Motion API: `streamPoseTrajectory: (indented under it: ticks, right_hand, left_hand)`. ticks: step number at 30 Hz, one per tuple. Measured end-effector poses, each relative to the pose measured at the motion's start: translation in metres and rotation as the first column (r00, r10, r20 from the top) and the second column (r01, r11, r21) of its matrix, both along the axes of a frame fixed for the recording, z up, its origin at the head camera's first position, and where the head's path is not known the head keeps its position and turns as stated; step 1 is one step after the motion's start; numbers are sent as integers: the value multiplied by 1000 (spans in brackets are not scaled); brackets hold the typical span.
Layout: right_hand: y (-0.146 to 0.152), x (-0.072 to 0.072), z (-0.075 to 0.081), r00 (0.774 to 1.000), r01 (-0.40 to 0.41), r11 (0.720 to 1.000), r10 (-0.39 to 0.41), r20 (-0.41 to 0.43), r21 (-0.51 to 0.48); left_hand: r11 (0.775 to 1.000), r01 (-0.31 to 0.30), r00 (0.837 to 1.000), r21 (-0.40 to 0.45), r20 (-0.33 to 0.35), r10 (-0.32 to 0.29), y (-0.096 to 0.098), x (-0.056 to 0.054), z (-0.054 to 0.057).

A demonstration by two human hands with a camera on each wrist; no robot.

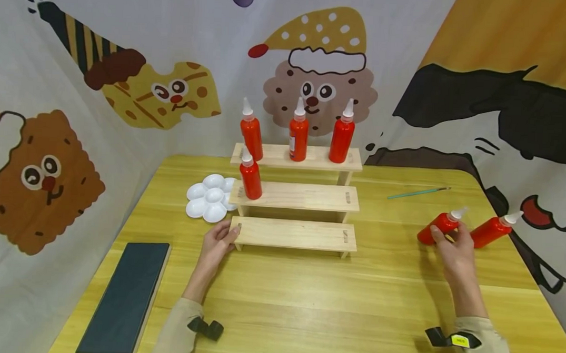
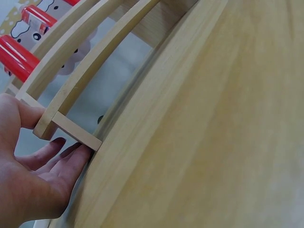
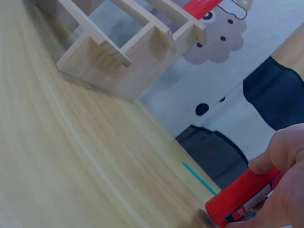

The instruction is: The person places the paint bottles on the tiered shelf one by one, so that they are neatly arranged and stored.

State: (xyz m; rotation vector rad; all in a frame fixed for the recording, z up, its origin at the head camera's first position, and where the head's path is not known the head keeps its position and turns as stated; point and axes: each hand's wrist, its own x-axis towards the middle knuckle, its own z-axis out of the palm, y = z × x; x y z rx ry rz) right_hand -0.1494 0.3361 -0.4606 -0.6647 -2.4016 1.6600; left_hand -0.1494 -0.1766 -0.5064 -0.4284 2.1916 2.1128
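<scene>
A three-tier wooden stand [image 1: 294,234] is in the middle of the table. My left hand [image 1: 217,242] holds the left end of its lowest step, thumb on the board [image 2: 71,88] and fingers against the leg. At the right, my right hand [image 1: 457,252] grips a red squeeze bottle [image 1: 433,230] with a white nozzle; in the right wrist view this bottle [image 3: 244,194] tilts, its base close to the table. Another red bottle [image 1: 489,233] is just beyond that hand. Three red bottles [image 1: 298,137] line the top step. One more bottle [image 1: 251,180] is at the middle step's left end.
A white flower-shaped palette [image 1: 198,208] lies left of the stand, partly behind it. A dark flat rectangular board [image 1: 125,296] lies at the table's left. A thin green paintbrush [image 1: 417,193] is on the table [image 1: 315,315] at back right. Behind hangs a cartoon-printed cloth [image 1: 251,33].
</scene>
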Motion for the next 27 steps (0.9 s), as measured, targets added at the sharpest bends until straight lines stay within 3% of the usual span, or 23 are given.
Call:
streamPoseTrajectory:
  ticks: [9,17,27]
  right_hand:
    - [-19,0,20,991,-132,990,133,-24,59]
    - [-38,3,40,975,-203,974,210,-72,99]
    - [-68,4,60,932,-294,952,306,-192,89]
  left_hand:
    - [1000,-4,1000,13,0,4,1,1,2]
    - [1000,-7,998,25,-63,8,1,2,2]
    - [1000,5,1000,9,1,-5,1,0,2]
